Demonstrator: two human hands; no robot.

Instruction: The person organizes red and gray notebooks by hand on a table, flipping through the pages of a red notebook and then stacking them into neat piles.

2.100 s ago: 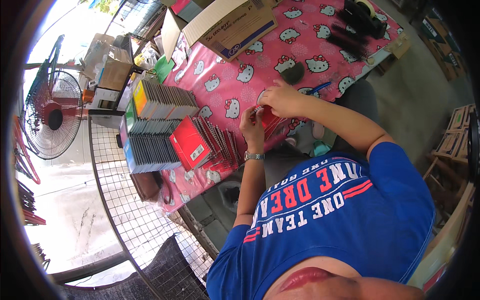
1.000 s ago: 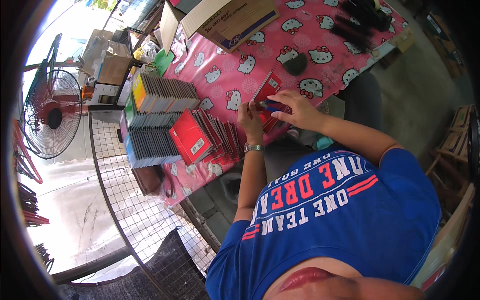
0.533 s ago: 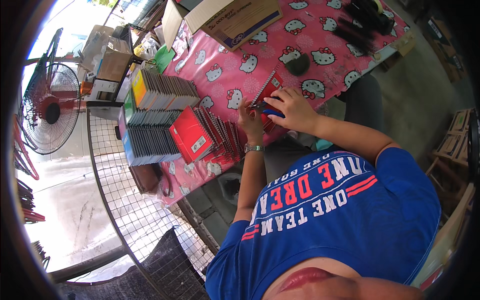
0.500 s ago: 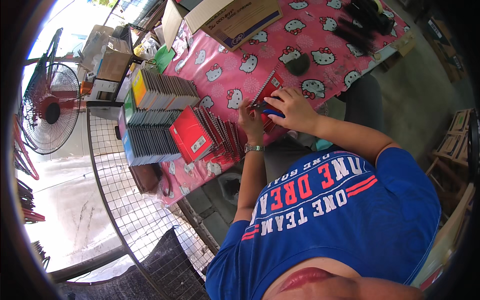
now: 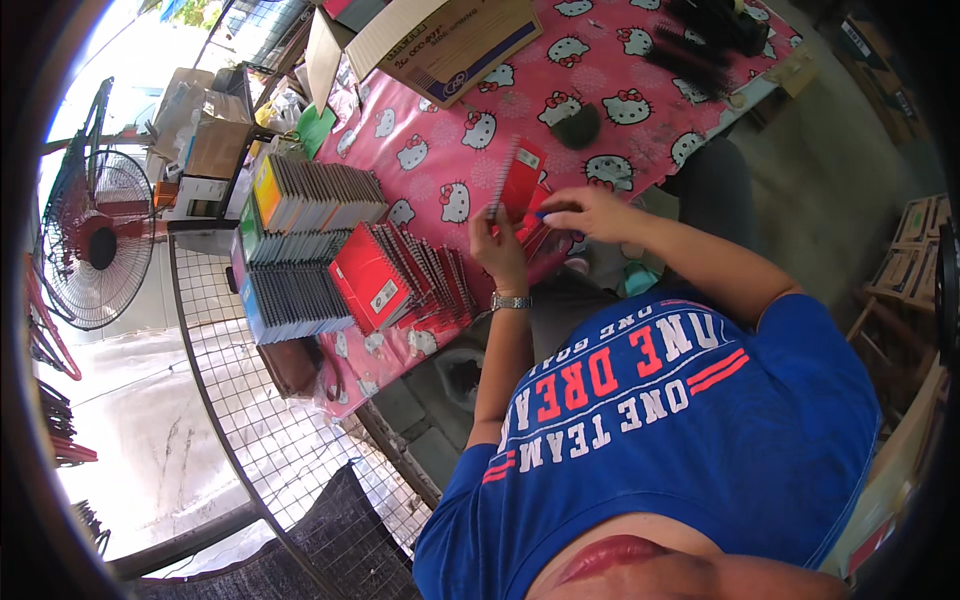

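My left hand (image 5: 499, 250), with a metal watch on its wrist, grips the lower left corner of a red spiral notebook (image 5: 522, 178). The notebook is raised over the pink table, its spiral edge to the left. My right hand (image 5: 592, 214) is closed around a blue-handled plier-like tool (image 5: 543, 214), mostly hidden by the fingers, near the notebook's lower right side. More red covers lie below it, partly hidden. Left of my left hand, a leaning row of red spiral notebooks (image 5: 372, 285) rests on the table.
Stacks of notebooks with yellow covers (image 5: 325, 195) and blue covers (image 5: 295, 305) stand at the left. An open cardboard box (image 5: 450, 50) sits at the far side. A dark green rounded object (image 5: 577, 127) and black bristly bundles (image 5: 690, 60) lie on the pink patterned tablecloth (image 5: 420, 185).
The red notebook now stands higher, more of its cover showing. My right hand has shifted slightly right with the tool, away from the spiral edge. The whole view has shifted a little.
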